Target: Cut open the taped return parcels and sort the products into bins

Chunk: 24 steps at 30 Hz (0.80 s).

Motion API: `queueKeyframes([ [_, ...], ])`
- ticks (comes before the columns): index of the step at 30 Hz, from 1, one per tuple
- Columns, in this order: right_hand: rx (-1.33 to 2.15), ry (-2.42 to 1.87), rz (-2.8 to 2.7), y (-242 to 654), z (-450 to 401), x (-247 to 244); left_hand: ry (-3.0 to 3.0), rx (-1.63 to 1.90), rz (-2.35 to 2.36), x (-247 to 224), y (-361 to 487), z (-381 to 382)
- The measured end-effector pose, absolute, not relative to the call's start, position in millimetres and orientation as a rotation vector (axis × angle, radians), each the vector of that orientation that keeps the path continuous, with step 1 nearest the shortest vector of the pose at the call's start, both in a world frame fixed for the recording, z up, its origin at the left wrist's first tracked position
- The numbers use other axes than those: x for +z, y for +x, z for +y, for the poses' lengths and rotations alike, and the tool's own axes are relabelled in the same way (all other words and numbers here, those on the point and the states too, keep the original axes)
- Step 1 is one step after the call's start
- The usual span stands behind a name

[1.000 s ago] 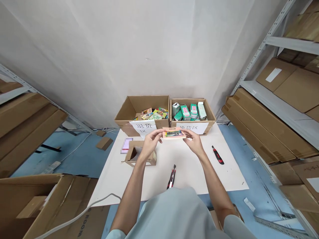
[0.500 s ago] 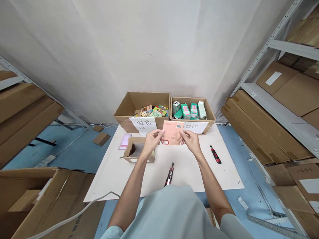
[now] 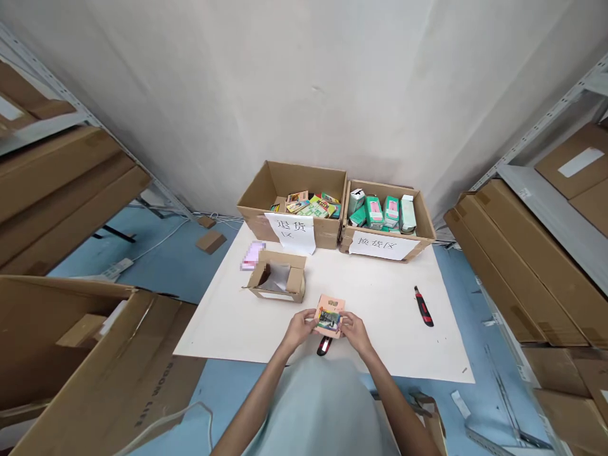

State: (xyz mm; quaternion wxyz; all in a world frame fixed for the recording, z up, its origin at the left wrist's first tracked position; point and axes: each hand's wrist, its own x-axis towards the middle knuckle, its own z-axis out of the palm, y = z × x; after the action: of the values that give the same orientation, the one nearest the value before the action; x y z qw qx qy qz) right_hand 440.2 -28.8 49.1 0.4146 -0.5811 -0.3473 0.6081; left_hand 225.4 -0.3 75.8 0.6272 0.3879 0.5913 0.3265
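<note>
A thin pink-orange book [image 3: 329, 316] with a picture on its cover is held at both side edges. My left hand [image 3: 301, 326] pinches its left edge, and my right hand [image 3: 355, 332] grips the right edge. Just below the book, partly hidden by it, lies a red and black utility knife [image 3: 324, 346]. An opened small cardboard box [image 3: 277, 295] with clear plastic inside stands to the left, beyond my left hand.
At the back of the white table [image 3: 380, 297] stand a carton of books [image 3: 259, 218] and a carton of green boxes [image 3: 427, 221], both with paper signs. A second utility knife [image 3: 424, 306] lies at right. Shelves with cartons flank both sides; a large carton [image 3: 156, 342] stands left.
The book has come down and closer to my body, and its picture side now faces up instead of the barcode side. Both hands still hold it. The camera view has shifted.
</note>
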Motion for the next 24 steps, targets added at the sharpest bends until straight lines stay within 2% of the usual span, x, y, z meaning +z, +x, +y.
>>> queueKeyframes([
  [4, 1.329, -1.371, -0.942, 424.4, 61.6, 108.5, 1.093, 0.928, 1.420, 138.2, 214.1, 77.9],
  [7, 1.173, -1.158, -0.987, 404.5, 134.9, 160.9, 1.297, 1.327, 1.366, 200.9, 197.0, 138.2],
  [9, 1.103, -1.077, -1.045, 390.5, 164.6, 177.5, 1.385, 1.509, 1.322, 232.2, 181.5, 161.9],
  [11, 1.100, -1.089, -1.118, 377.1, 173.9, 172.3, 1.422, 1.581, 1.341, 245.4, 161.0, 170.4],
  [14, 1.195, -1.279, -1.140, 358.9, 156.0, 131.3, 1.341, 1.497, 1.481, 225.5, 117.2, 163.5],
  [19, 1.399, -1.669, -0.955, 333.5, 94.4, 55.1, 0.996, 1.127, 1.740, 132.8, 23.6, 134.2],
  [24, 1.421, -1.731, -0.810, 298.0, 59.1, 31.5, 0.863, 0.828, 1.720, 66.4, -26.6, 108.8],
])
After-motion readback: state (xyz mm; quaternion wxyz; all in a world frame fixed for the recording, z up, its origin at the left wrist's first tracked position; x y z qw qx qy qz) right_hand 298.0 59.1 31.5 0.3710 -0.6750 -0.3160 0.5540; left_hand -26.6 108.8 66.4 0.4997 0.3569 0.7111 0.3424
